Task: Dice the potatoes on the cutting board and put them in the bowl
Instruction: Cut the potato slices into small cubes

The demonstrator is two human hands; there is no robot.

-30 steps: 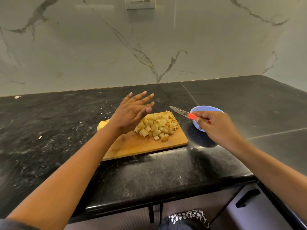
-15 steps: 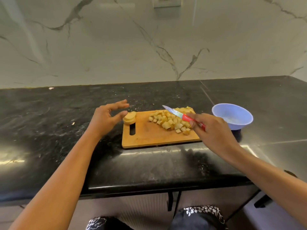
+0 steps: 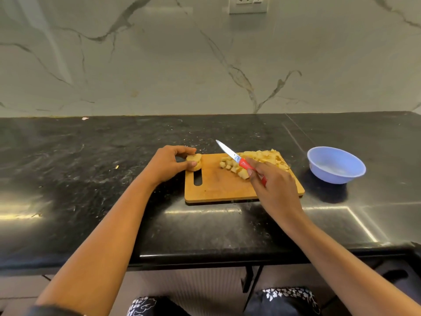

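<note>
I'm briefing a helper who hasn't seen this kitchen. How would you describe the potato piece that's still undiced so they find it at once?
On the black countertop lies a wooden cutting board. At its far left corner, above the handle slot, the left hand pinches the potato piece. It is one rounded chunk, unlike the heap of small cubes at the board's right.

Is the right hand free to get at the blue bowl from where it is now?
Probably yes: the blue bowl stands on the counter right of the cutting board, nothing between it and the right hand. But that hand grips the knife, so grasping looks awkward.
</note>
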